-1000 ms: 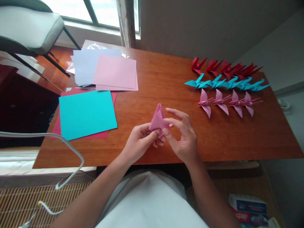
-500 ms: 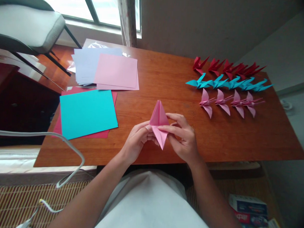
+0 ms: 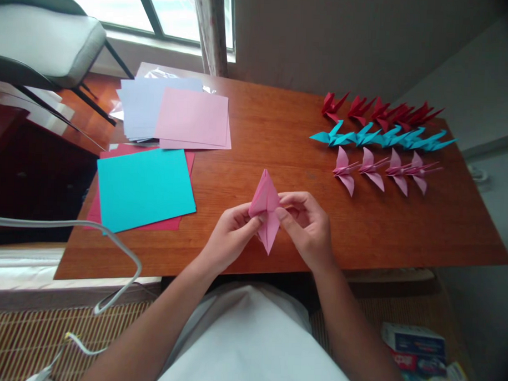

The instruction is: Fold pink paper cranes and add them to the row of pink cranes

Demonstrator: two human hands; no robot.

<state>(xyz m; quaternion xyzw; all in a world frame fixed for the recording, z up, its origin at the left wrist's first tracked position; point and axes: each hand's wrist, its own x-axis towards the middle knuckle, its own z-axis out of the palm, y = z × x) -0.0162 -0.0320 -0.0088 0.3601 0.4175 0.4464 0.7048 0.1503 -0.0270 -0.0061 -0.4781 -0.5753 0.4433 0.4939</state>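
A folded pink origami paper point(image 3: 265, 197), now a long diamond with a crease down its middle, is held between my hands above the table's near side. My left hand point(image 3: 236, 229) is closed on its left edge, thumb pressed on the front near the middle. On the other edge my right hand point(image 3: 306, 225) pinches it, thumb in front and fingers behind. Fingertips behind the paper are partly hidden. Finished paper cranes stand in rows at the right: red cranes point(image 3: 380, 110), blue cranes point(image 3: 366, 136) and pink cranes point(image 3: 371, 169).
On the wooden table point(image 3: 247, 134), blue paper point(image 3: 148, 189) lies over red sheets point(image 3: 95, 213) at the left. Behind them are pink sheets point(image 3: 193, 119) and pale sheets point(image 3: 140, 109). A white bent tube point(image 3: 127, 253) crosses the left front. A chair point(image 3: 46, 41) stands beyond.
The upper and lower points of the pink paper now form a flatter diamond. Both thumbs have come onto its front, and my right index finger has left the middle fold.
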